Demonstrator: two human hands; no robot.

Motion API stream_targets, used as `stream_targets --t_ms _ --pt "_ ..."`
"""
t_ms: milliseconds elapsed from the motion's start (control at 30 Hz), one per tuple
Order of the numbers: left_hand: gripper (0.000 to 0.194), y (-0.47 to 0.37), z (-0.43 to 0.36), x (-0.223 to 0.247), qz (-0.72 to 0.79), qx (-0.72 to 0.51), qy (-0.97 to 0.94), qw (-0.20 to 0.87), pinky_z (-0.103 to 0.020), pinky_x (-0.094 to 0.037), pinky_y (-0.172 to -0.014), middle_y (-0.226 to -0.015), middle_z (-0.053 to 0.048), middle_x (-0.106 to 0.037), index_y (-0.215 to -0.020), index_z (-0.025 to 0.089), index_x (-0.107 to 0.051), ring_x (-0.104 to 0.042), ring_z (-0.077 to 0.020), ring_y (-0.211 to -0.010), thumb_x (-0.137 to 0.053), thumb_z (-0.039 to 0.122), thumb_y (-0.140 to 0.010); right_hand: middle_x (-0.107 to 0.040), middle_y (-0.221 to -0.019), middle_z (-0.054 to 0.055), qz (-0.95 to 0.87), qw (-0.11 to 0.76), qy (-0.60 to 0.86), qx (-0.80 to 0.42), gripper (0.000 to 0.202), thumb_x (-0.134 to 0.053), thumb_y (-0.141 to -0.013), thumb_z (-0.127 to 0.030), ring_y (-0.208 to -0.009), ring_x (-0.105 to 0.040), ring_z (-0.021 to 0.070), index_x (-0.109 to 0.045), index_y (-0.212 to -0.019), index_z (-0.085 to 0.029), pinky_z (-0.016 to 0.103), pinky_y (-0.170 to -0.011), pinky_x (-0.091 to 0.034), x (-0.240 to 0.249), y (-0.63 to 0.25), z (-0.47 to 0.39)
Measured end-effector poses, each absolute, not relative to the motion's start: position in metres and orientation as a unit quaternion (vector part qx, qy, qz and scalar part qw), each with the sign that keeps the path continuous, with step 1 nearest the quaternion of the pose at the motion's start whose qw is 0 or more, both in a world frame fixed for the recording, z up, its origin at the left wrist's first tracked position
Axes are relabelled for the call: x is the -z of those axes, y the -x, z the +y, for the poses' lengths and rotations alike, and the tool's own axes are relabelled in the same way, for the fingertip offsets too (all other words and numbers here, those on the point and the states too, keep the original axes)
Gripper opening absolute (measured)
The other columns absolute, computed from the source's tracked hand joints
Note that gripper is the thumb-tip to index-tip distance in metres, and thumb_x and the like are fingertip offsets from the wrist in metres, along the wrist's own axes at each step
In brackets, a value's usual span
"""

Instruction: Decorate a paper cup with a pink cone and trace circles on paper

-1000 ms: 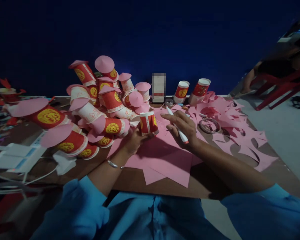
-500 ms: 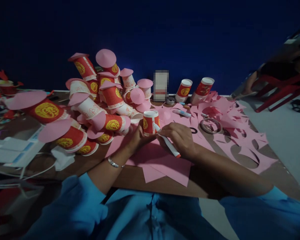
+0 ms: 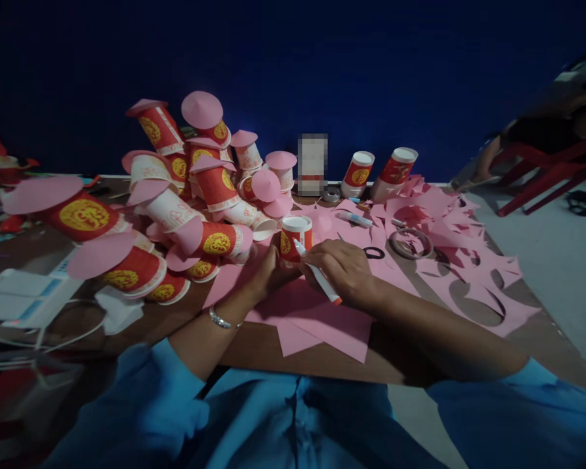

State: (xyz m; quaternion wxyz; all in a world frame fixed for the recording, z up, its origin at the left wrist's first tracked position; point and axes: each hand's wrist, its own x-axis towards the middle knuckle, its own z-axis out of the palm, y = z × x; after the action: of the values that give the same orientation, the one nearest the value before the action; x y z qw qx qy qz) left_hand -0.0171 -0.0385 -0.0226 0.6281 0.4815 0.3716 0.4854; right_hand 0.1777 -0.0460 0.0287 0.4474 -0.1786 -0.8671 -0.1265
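My left hand [image 3: 273, 270] is wrapped round the lower left side of a red and white paper cup [image 3: 289, 242] with a yellow emblem. The cup is upright in front of me. My right hand [image 3: 342, 266] grips a white marker with a red end [image 3: 325, 284], its tip at the cup's front near a white strip. Beneath both hands lie pink paper sheets [image 3: 332, 332]. Scissors [image 3: 372, 253] rest just beyond my right hand, partly hidden.
Several cups with pink cone hats [image 3: 219, 185] are piled at the left. Behind stand two stacks of cups [image 3: 359, 172]. Pink scraps [image 3: 473, 293] and a tape roll [image 3: 411, 243] lie right. A white box with cables [image 3: 34, 296] sits far left. A person sits at far right.
The marker tip has moved slightly up and left on the cup, and my right hand has shifted left with it. The view has turned a little.
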Motion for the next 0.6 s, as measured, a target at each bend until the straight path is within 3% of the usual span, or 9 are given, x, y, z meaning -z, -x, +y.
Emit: stream_targets --t_ms 167,333,600 --pt "0.036 0.022 -0.041 0.019 0.411 -0.513 -0.505 0.559 -0.042 -0.057 -0.099 -0.099 -0.003 -0.076 -0.107 0.027 -0.060 -0.068 -0.0304 -0.121 -0.083 0.036 -0.080 -0.073 -0.086 0.004 -0.872 0.438 0.183 0.118 0.013 -0.065 -0.101 -0.016 -0.076 -0.069 0.0201 -0.062 -0.113 -0.020 0.032 -0.066 -0.053 -0.027 -0.178 -0.045" --pt "0.061 0.025 -0.042 0.017 0.430 -0.492 -0.563 0.506 -0.043 -0.057 -0.101 -0.107 -0.004 -0.077 -0.113 0.028 -0.060 -0.067 -0.0333 -0.125 -0.094 0.027 -0.063 -0.072 -0.083 0.003 -0.858 0.454 0.193 0.140 0.009 -0.063 -0.102 -0.015 -0.073 -0.066 0.0183 -0.060 -0.108 -0.020 0.031 -0.066 -0.053 -0.027 -0.177 -0.044" --pt "0.071 0.023 -0.043 0.005 0.390 -0.462 -0.564 0.562 -0.046 -0.059 -0.101 -0.116 -0.009 -0.078 -0.125 0.024 -0.059 -0.069 -0.0352 -0.125 -0.097 0.038 -0.067 -0.069 -0.081 0.002 -0.847 0.464 0.221 0.136 0.011 -0.061 -0.100 -0.013 -0.071 -0.064 0.0170 -0.057 -0.105 -0.022 0.029 -0.064 -0.053 -0.035 -0.179 -0.044"
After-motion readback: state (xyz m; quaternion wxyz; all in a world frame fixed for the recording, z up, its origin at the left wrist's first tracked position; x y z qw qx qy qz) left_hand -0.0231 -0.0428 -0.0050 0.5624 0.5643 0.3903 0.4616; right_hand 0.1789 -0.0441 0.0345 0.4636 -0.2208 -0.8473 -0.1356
